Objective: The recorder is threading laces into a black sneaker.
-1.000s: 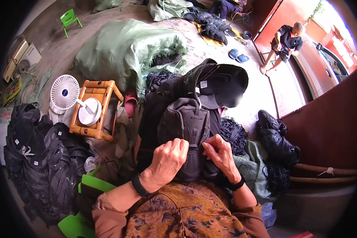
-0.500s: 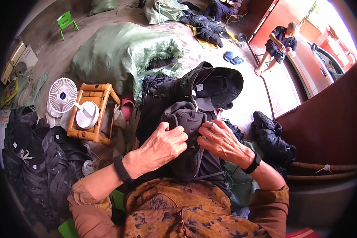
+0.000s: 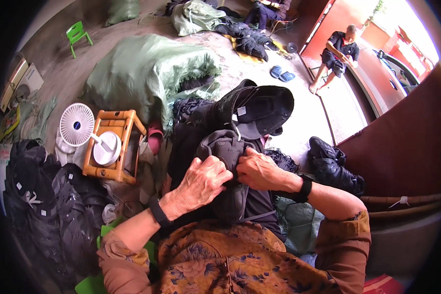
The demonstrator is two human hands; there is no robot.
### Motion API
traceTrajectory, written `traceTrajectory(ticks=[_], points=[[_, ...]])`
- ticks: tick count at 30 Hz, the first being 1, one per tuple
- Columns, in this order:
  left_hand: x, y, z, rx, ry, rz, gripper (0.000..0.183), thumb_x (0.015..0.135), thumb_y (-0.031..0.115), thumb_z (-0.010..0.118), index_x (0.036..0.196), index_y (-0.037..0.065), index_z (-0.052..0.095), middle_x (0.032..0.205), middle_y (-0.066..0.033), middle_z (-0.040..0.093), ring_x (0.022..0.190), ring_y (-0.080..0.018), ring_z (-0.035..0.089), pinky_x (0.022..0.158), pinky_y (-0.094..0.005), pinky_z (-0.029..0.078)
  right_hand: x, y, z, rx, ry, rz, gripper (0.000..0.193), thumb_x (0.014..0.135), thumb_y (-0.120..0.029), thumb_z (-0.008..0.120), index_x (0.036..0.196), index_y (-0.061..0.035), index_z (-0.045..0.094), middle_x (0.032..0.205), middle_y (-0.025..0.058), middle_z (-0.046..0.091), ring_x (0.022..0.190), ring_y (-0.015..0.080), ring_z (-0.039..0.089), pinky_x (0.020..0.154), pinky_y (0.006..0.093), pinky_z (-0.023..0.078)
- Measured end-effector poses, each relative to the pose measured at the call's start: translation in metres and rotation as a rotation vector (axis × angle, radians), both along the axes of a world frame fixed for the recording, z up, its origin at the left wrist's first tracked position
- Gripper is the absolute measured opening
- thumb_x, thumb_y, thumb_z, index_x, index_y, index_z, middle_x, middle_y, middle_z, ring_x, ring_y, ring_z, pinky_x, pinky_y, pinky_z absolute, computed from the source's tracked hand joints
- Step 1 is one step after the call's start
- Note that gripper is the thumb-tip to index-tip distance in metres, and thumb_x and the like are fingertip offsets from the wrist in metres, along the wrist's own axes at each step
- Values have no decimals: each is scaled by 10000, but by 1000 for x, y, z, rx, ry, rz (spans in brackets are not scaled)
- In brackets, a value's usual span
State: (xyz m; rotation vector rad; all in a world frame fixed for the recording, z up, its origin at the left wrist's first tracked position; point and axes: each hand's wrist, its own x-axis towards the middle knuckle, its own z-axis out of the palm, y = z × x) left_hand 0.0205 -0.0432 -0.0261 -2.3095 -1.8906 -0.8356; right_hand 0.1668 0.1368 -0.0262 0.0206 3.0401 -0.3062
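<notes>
Over my lap lies a dark grey shoe upper (image 3: 223,147) with a mesh part, its lower end hanging toward my waist. My left hand (image 3: 201,182), fingers curled into a pinch, grips its left side. Close beside it my right hand (image 3: 259,169) pinches the right side, the fingertips partly hidden. Just beyond, at my knees, a larger black shoe upper (image 3: 267,110) with a small white tag lies with its opening facing up. A pale lace or cord (image 3: 237,130) runs between the two pieces.
Left of me, a white fan (image 3: 107,148) sits on a bamboo stool (image 3: 113,172), with black shoe uppers (image 3: 49,206) heaped nearby. A green sack (image 3: 132,73) lies ahead. To the right are a black bundle (image 3: 331,166) and blue slippers (image 3: 282,73). Another person (image 3: 342,51) sits by the doorway.
My right hand has drawn inward and turned, closer to my left hand, with its elbow out wider. My left hand has shifted slightly. The view has tilted a little.
</notes>
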Motion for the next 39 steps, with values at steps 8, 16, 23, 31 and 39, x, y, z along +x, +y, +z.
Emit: traceTrajectory(ticks=[8,16,23,31,39], points=[[23,8,-4,90,-104,90,119,654,176,767,757,220,724,855,54,574,1000,-189,509,805,-405,333,-5,-2,7,52,-163,-109,184,728,-235,654,686,-57,664,749,86,651,857,289,583,651,387,535],[25,6,-7,20,-333,74,123,638,151,767,752,188,738,868,60,649,1106,-209,481,907,-409,293,-6,-12,20,-54,-181,-203,167,743,-212,663,728,-47,682,786,144,663,924,313,568,735,444,504],[40,10,-8,34,-192,178,70,662,183,751,718,196,710,837,57,648,1135,-228,467,902,-449,282,18,58,63,-1071,258,-341,196,916,-137,566,1005,10,658,973,106,644,906,199,654,781,316,544],[33,8,-18,18,-261,178,68,689,194,749,744,187,711,816,77,629,1105,-208,470,875,-434,280,352,288,214,-1286,1731,-967,192,967,-148,490,1001,-13,622,946,106,644,941,218,623,883,328,519],[30,3,-2,30,-320,146,89,710,168,768,780,181,714,873,90,676,1082,-192,501,886,-427,274,239,176,20,-1047,930,-1021,142,942,-180,566,918,-46,608,761,43,619,599,85,562,479,224,430]])
